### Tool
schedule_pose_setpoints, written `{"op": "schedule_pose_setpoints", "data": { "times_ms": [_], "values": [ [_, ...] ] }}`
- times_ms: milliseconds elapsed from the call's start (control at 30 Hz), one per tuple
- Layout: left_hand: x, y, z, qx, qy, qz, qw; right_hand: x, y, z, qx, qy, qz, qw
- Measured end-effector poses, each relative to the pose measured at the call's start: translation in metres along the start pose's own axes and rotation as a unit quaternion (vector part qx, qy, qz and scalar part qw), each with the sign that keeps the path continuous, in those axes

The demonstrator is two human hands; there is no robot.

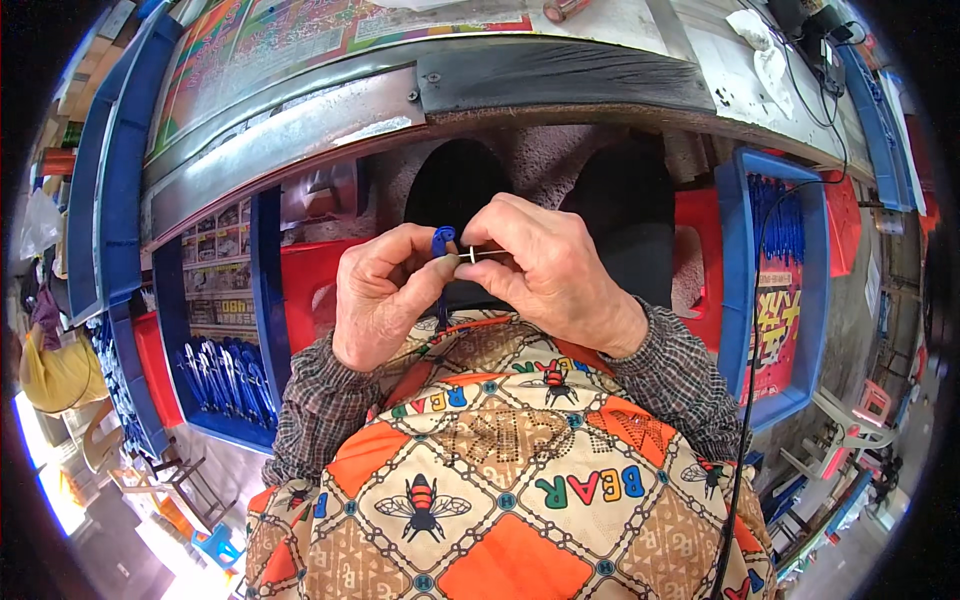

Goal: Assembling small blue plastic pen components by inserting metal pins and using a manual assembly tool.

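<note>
From my remote station I see my left hand (385, 290) pinching a blue strap (443, 240), while just right of that strap my right hand (560, 260), the nearer, has its grip closed about a thin pin (490, 253) lying roughly crosswise toward it.

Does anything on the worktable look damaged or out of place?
Yes. On the worktable, beyond the left hand and right hand, the dark edge strip looks wrinkled and the metal strip patchy, perhaps from wear; a crumpled white scrap lies loose at the right.
</note>
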State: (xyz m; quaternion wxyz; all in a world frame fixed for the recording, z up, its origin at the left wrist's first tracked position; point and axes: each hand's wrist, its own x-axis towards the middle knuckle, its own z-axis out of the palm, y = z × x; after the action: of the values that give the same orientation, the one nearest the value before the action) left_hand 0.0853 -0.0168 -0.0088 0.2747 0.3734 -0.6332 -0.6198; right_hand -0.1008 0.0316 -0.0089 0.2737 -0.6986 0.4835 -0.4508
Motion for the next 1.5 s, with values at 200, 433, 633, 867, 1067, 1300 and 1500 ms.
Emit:
{"op": "schedule_pose_setpoints", "data": {
  "times_ms": [200,433,633,867,1067,1300,1500],
  "values": [
    [-0.001,0.003,-0.001,-0.008,-0.002,-0.014,1.000,0.002,-0.002,-0.002,0.020,0.008,0.019,1.000],
    [-0.001,0.002,-0.001,0.020,-0.019,-0.007,1.000,-0.002,0.006,-0.009,0.020,-0.043,0.014,0.999],
    [-0.001,0.001,-0.002,0.024,-0.023,-0.011,0.999,0.002,0.000,-0.010,-0.014,-0.031,-0.034,0.999],
    [-0.001,0.004,0.001,0.011,-0.034,-0.004,0.999,-0.003,0.002,-0.012,-0.011,-0.050,-0.024,0.998],
    [-0.001,0.004,-0.002,0.009,-0.046,-0.011,0.999,-0.001,-0.001,-0.012,-0.036,-0.046,-0.044,0.997],
    [-0.001,0.006,-0.001,-0.077,-0.069,-0.035,0.994,-0.006,0.007,-0.013,0.083,-0.029,0.030,0.996],
    [-0.002,-0.003,-0.001,-0.151,-0.054,-0.076,0.984,-0.005,0.007,-0.012,0.028,-0.017,-0.020,0.999]
  ]
}}
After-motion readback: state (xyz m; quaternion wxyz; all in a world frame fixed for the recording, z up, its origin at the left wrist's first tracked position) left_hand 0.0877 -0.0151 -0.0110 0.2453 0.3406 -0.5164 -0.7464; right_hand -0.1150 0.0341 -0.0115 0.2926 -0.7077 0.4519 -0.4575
